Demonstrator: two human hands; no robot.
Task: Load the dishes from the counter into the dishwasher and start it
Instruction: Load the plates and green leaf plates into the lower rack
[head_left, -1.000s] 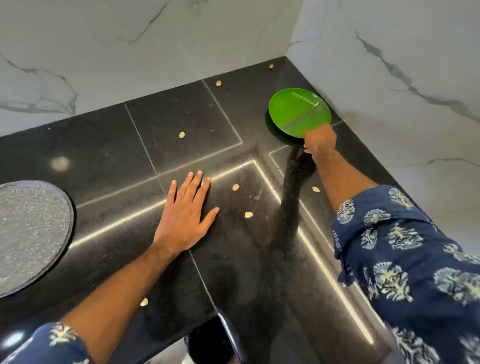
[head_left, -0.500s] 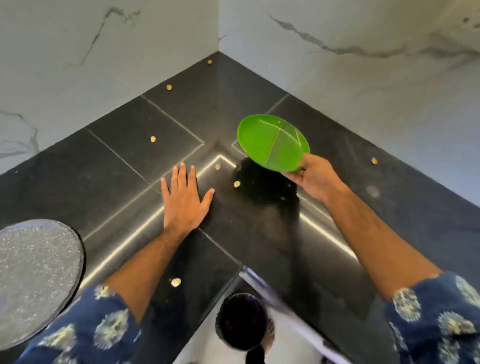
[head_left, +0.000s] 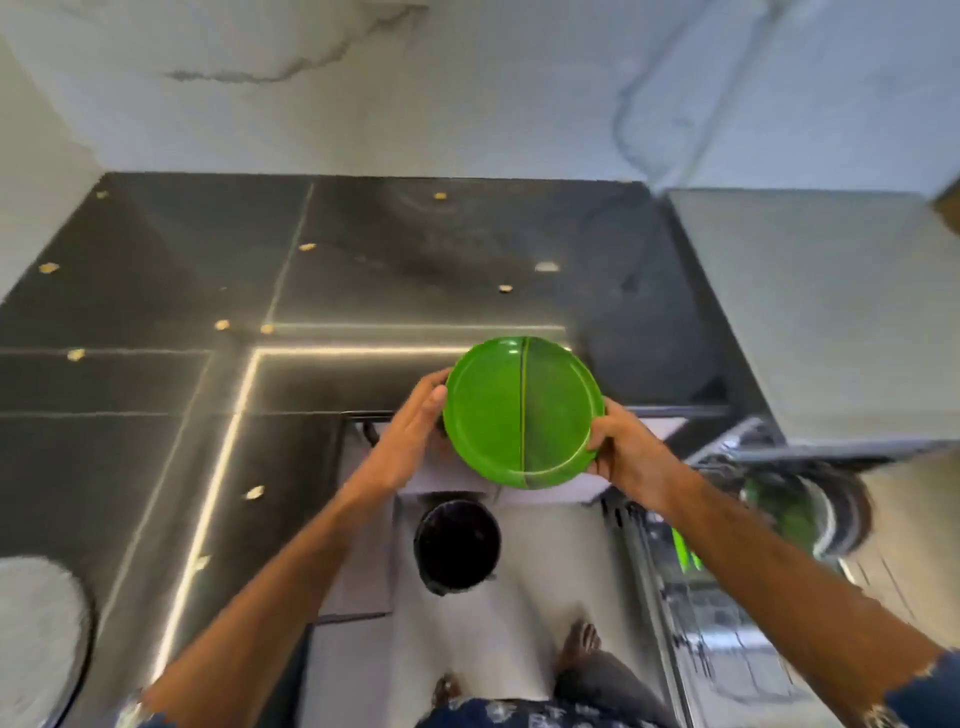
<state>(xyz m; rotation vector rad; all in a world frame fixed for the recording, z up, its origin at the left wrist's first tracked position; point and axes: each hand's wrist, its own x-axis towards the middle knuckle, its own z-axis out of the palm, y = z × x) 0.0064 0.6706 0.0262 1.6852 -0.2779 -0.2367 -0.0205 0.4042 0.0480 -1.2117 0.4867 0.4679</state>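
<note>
- We hold a green divided plate (head_left: 522, 413) in the air over the front edge of the dark bench (head_left: 156, 374).
- Our left hand (head_left: 410, 436) grips its nine o'clock rim, our right hand (head_left: 626, 452) its four o'clock rim.
- The open dishwasher rack (head_left: 727, 597) lies at four o'clock.

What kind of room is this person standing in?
Most likely a home kitchen. There is a shiny black stone counter against marble-look walls, an open dishwasher rack at the lower right with dishes in it, and both hands hold a green plate.
</note>
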